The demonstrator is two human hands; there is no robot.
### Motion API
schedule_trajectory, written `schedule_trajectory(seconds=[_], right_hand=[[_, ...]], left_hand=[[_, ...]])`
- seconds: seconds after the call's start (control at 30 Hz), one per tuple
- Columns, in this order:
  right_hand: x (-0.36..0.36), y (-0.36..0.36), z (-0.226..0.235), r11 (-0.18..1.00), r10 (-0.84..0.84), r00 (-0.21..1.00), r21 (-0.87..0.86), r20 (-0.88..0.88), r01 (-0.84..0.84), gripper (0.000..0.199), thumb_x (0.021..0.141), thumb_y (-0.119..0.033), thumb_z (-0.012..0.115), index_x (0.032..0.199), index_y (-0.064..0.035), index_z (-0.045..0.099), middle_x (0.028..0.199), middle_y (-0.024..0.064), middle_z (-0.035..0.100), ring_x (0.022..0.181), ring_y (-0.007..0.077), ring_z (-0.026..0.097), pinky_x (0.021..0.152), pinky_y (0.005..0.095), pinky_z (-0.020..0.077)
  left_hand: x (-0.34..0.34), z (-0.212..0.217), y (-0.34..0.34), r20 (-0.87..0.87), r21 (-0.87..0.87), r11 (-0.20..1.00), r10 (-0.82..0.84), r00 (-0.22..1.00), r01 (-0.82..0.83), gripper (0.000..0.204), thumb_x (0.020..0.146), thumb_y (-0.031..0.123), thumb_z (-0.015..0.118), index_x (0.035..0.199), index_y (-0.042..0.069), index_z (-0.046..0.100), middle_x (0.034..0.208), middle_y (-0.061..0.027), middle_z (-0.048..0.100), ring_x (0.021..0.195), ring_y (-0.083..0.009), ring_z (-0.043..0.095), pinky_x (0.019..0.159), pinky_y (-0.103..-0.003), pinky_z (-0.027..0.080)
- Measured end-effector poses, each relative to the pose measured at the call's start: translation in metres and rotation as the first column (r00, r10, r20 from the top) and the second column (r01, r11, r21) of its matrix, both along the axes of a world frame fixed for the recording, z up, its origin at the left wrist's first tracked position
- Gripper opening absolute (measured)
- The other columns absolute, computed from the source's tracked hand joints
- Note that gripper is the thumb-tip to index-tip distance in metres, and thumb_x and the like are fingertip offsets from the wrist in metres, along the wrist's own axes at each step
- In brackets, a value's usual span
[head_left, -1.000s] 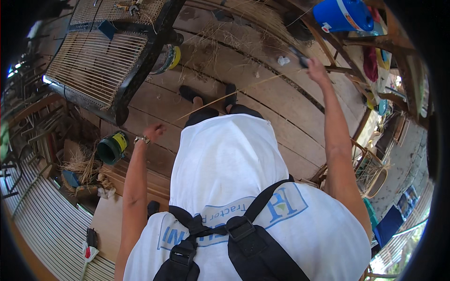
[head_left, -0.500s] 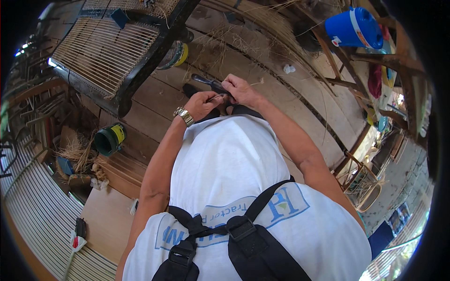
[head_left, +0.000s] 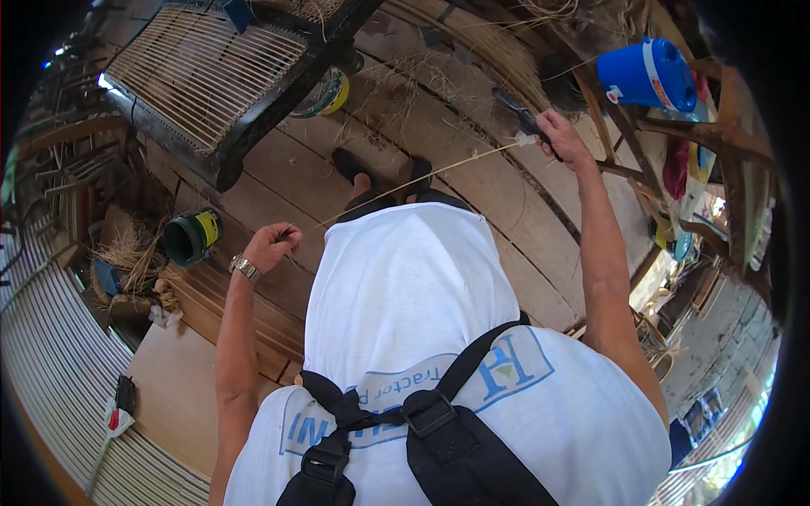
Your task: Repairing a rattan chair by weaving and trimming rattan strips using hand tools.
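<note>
A thin yellowish cane strand (head_left: pixel 447 170) runs taut across my front, sloping up from left to right. Its lower end reaches my left hand (head_left: pixel 272 247), which wears a metal watch and pinches it between closed fingers. Far out to the right, my right hand (head_left: pixel 564 141) is wrapped round a dark, long, narrow hand tool (head_left: pixel 525 121); whether it is a knife or pliers I cannot tell. The strand's upper end meets that hand and tool. At the upper left stands a dark wooden frame (head_left: pixel 221 160) with rows of cane strung across it.
A green bucket with a yellow label (head_left: pixel 192 237) lies tipped at left, and another bucket (head_left: pixel 327 94) is behind the frame. A blue drink cooler (head_left: pixel 648 74) sits upper right. Loose fibres (head_left: pixel 396 88) litter the plank floor (head_left: pixel 498 198). Dark sandals are on my feet.
My hands were together in front of my waist; they have spread wide apart. The left went down and left, the right up and right with the tool. The strand now stretches between them.
</note>
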State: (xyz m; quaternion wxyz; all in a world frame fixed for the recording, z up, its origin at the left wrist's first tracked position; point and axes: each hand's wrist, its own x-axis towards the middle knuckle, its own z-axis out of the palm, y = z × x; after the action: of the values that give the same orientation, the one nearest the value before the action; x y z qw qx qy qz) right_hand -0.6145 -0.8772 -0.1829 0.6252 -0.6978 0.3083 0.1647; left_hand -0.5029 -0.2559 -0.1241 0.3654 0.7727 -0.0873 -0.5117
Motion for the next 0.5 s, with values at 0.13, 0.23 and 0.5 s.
schedule_trajectory(seconds=[0.13, 0.23, 0.5], right_hand=[[0.003, -0.002, 0.001, 0.999, 0.018, 1.000, -0.039, -0.006, -0.019, 0.022, 0.100, -0.031, 0.052, 0.096, -0.0092, 0.052, 0.068, 0.0008, 0.058, 0.045, 0.0045, 0.045, 0.041, 0.0195, 0.0347], [0.003, -0.007, -0.011, 0.997, -0.031, 0.999, -0.065, 0.008, 0.032, 0.024, 0.099, -0.030, 0.053, 0.096, -0.0069, 0.052, 0.068, 0.0027, 0.058, 0.046, 0.0063, 0.048, 0.042, 0.0232, 0.0374], [-0.022, 0.007, -0.044, 0.355, 0.319, 0.939, -0.935, 0.132, 0.011, 0.022, 0.099, -0.025, 0.049, 0.092, -0.0041, 0.050, 0.074, 0.0172, 0.060, 0.057, 0.0297, 0.063, 0.054, 0.0427, 0.0472]], left_hand=[[-0.002, -0.002, 0.001, -0.020, -0.066, 0.998, -0.004, 1.000, 0.003, 0.015, 0.091, 0.015, 0.060, 0.093, 0.002, 0.066, 0.078, -0.0020, 0.066, 0.071, -0.0103, 0.058, 0.071, -0.028, 0.047], [-0.001, -0.008, -0.002, 0.054, 0.003, 0.997, -0.081, 0.995, 0.081, 0.016, 0.090, 0.014, 0.060, 0.092, 0.000, 0.068, 0.081, -0.0029, 0.069, 0.073, -0.0109, 0.060, 0.072, -0.029, 0.049], [0.008, -0.114, -0.064, -0.055, 0.450, 0.893, -0.001, 0.999, 0.026, 0.024, 0.085, 0.027, 0.066, 0.090, 0.005, 0.074, 0.077, -0.0065, 0.073, 0.068, -0.0170, 0.068, 0.069, -0.032, 0.053]])
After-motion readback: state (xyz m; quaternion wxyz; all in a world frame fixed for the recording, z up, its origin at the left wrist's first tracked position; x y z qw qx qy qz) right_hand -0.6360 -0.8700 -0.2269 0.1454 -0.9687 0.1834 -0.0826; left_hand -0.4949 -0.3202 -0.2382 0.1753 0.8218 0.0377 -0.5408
